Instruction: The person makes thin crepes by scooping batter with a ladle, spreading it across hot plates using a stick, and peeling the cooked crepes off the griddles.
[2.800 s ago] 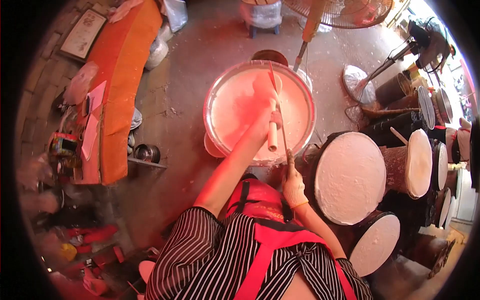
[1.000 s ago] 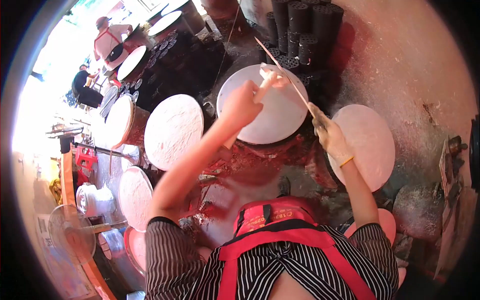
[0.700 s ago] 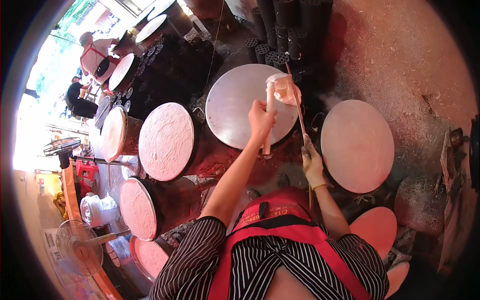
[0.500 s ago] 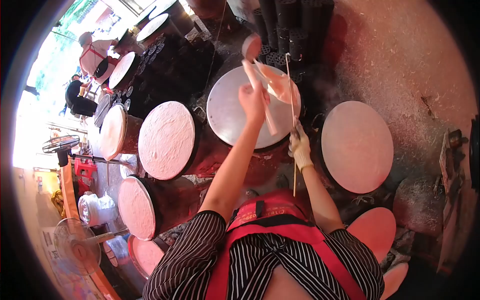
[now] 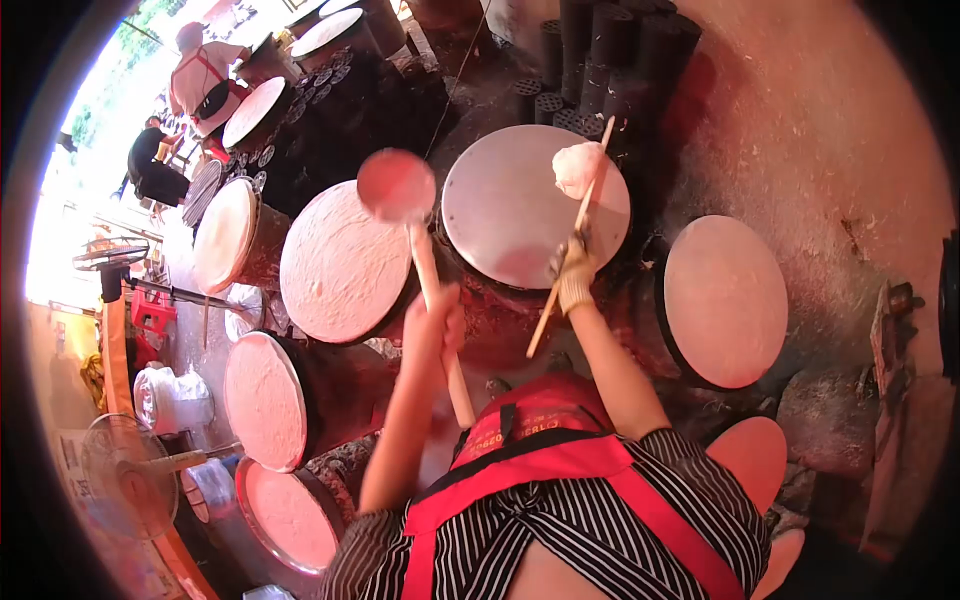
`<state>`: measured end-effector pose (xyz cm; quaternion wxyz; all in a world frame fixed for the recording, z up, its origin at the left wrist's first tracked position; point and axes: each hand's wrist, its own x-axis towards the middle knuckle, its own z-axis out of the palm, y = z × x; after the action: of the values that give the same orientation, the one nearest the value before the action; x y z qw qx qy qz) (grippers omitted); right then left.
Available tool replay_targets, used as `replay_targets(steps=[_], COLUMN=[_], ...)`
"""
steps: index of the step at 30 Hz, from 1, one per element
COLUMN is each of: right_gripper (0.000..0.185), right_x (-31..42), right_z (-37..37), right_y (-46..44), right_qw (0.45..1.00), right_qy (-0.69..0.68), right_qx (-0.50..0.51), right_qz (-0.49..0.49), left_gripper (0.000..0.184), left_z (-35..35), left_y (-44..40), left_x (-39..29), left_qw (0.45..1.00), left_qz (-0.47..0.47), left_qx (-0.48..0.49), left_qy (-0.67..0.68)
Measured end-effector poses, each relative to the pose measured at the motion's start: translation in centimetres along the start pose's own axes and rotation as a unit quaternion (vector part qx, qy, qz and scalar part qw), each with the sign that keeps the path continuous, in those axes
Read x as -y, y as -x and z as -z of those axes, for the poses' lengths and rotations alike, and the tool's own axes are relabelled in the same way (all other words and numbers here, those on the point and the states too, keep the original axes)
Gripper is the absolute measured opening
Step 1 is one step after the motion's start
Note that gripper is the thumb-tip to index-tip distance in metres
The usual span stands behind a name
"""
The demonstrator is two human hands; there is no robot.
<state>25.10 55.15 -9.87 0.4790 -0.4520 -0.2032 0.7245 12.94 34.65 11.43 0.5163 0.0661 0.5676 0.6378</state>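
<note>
My bare left hand (image 5: pixel 437 322) is wrapped round the wooden handle of a ladle (image 5: pixel 396 186). The ladle's round head, blurred, hangs over the edge of a batter-covered round griddle to the left. In a worn, pale glove, my right hand (image 5: pixel 573 272) grips a long thin wooden stick (image 5: pixel 596 180), which slants across the right side of the smooth round griddle (image 5: pixel 490 200) in front of me. A pale lump of batter or dough (image 5: pixel 574 170) shows beside the stick's upper part, above that griddle; whether it touches the stick I cannot tell.
Left of me stand several griddles coated with pale batter, one of them (image 5: pixel 265 400) nearby. Another round griddle (image 5: pixel 727 300) is at right. Black perforated coal cylinders (image 5: pixel 615 50) are stacked by the wall. A fan (image 5: pixel 130 465) stands lower left; two people work at upper left.
The ladle and my left hand have swung left and toward me, off the front griddle. The stick has tilted, and the stretched pale mass beside it has become a compact lump.
</note>
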Motion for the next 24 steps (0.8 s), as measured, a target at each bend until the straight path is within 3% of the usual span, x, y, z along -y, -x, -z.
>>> replay_targets(steps=[5,8,9,10,12,17,18,20,21,24], right_gripper=[0.018,0.016,0.02,0.021,0.031,0.023,0.015,0.027,0.017,0.01], right_x=[2.8,4.0,6.2,5.1,5.7,4.2,4.6,5.3,5.1,7.0], right_z=[-7.5,-5.5,-5.2,-2.5,1.2,0.5,-0.5,-2.3,-2.8,-1.6], right_y=[-2.3,-3.3,0.0,-1.8,3.1,-0.6,-0.9,-1.6,-1.7,-0.6], right_qw=[0.991,0.959,0.957,0.96,0.995,0.969,0.964,0.952,0.951,0.916], right_qy=[0.136,0.265,0.279,0.256,0.075,0.231,0.242,0.265,0.267,0.332], right_qx=[-0.004,0.05,0.053,0.048,0.047,0.044,0.061,0.097,0.105,0.186], right_qz=[0.013,-0.086,-0.063,-0.106,-0.056,-0.081,-0.092,-0.115,-0.112,-0.125], left_gripper=[0.017,0.013,0.012,0.011,0.01,0.01,0.01,0.01,0.01,0.01], left_z=[5.0,8.3,9.3,10.3,12.4,13.6,13.7,13.9,13.8,12.6], left_y=[3.8,4.1,3.9,4.0,4.4,4.9,4.9,4.7,4.5,3.8], left_x=[5.1,6.7,7.0,7.1,7.2,7.2,7.4,8.4,8.9,11.2], left_qw=[0.997,0.997,0.997,0.997,0.996,0.994,0.995,0.995,0.994,0.987], left_qz=[0.0,0.019,0.022,0.026,0.025,0.062,0.059,0.051,0.052,0.052], left_qx=[-0.078,-0.068,-0.068,-0.068,-0.08,-0.083,-0.081,-0.08,-0.093,-0.141], left_qy=[0.013,0.04,0.038,0.036,-0.013,-0.019,-0.007,0.02,0.028,0.052])
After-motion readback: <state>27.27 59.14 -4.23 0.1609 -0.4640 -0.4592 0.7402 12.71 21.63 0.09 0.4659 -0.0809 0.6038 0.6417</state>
